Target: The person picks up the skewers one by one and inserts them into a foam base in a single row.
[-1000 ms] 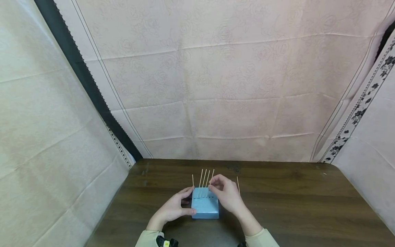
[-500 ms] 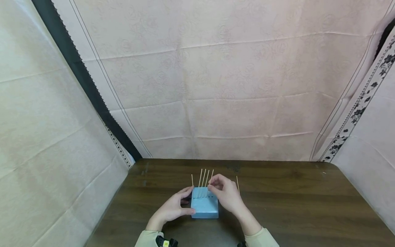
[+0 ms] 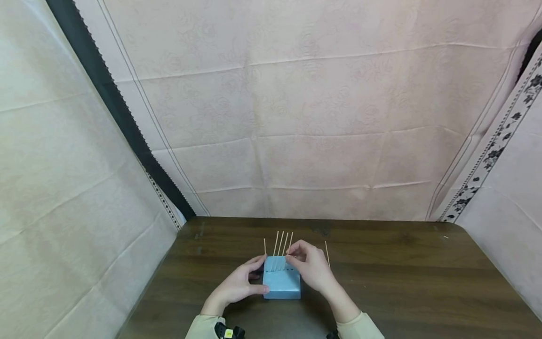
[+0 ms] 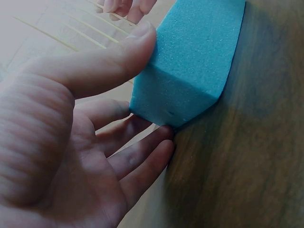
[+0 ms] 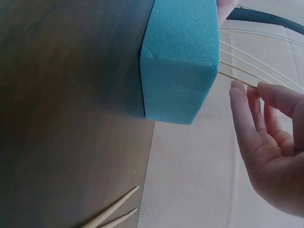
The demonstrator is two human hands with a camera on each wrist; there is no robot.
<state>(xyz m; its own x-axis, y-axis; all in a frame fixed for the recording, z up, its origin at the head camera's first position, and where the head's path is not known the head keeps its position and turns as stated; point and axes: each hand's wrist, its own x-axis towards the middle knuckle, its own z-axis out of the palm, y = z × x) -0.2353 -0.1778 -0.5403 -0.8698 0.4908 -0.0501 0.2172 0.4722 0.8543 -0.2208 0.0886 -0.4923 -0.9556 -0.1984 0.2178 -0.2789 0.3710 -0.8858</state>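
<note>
A light blue foam block [image 3: 281, 285] sits on the table with a row of small dark marks across its top. My left hand [image 3: 240, 282] grips its left side, thumb [image 4: 137, 40] on the near part and fingers round the far part. Several thin wooden sticks [image 3: 281, 244] stand up from the block, leaning slightly. My right hand [image 3: 311, 264] pinches the rightmost stick [image 5: 237, 79] between thumb and fingertips, close over the block; its lower end meets the foam. Another stick [image 3: 265, 246] shows just beyond my left fingertips.
Right of my right hand lies a loose stick [image 3: 327, 254], partly hidden by the wrist; the right wrist view shows two loose sticks [image 5: 111, 209] on the table. Pale cloth [image 3: 317, 117] hangs behind the brown wooden table [image 3: 402, 273] and at both sides.
</note>
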